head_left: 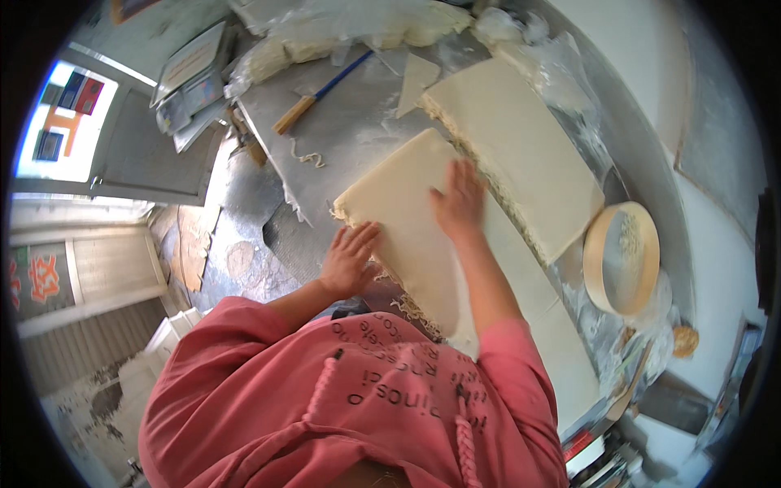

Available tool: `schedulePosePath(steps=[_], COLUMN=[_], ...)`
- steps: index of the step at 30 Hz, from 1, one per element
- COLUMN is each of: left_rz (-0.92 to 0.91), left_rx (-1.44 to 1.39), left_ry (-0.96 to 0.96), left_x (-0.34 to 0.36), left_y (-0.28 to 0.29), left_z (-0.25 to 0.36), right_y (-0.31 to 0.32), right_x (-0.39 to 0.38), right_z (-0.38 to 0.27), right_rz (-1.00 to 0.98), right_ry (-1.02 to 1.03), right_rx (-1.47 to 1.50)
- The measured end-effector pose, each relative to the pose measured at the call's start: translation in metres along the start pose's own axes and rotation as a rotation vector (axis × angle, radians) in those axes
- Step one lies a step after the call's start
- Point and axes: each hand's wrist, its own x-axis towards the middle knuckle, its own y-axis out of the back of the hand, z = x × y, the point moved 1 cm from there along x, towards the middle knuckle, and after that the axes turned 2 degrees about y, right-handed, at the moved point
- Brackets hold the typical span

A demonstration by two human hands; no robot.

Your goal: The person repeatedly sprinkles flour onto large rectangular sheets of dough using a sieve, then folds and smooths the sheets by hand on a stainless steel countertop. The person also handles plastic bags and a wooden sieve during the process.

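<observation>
Grey tbl (350, 122) w/ pale dough stacks (399, 191), blue/tan tool (323, 89) & triang. scrap (416, 80).

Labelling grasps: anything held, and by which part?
Nothing clearly held: left hand lies over the left edge of the dough sheet, right hand on its top. Any left thumb pinch can't be told.

On the desk (260, 106), one dough slab (416, 260) lay in front, a second dough slab (525, 150) just beside it at right, a sieve (596, 262) farther right, a handled tool (326, 89) behind at left, and plastic-wrapped bundles (350, 34) along the back.
</observation>
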Motion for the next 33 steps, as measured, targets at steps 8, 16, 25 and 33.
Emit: schedulePosePath(steps=[8, 16, 25, 33], left_rz=[0.179, 0.086, -0.212, -0.464], left_rx=[-0.378, 0.284, 0.157, 0.134], left_ry=[-0.155, -0.200, -0.649, -1.095], left_x=[0.101, 0.125, 0.105, 0.036], left_y=[0.009, -0.017, -0.077, -0.107], left_z=[-0.031, 0.013, 0.211, 0.346], right_y=[-0.022, 0.034, 0.093, 0.165], right_x=[-0.058, -0.140, -0.335, -0.565], right_z=[-0.124, 0.020, 0.144, 0.285], right_rz=[-0.352, 0.252, 0.170, 0.293], right_ry=[0.376, -0.295, -0.694, -1.474], right_rx=[0.110, -0.019, -0.111, -0.131])
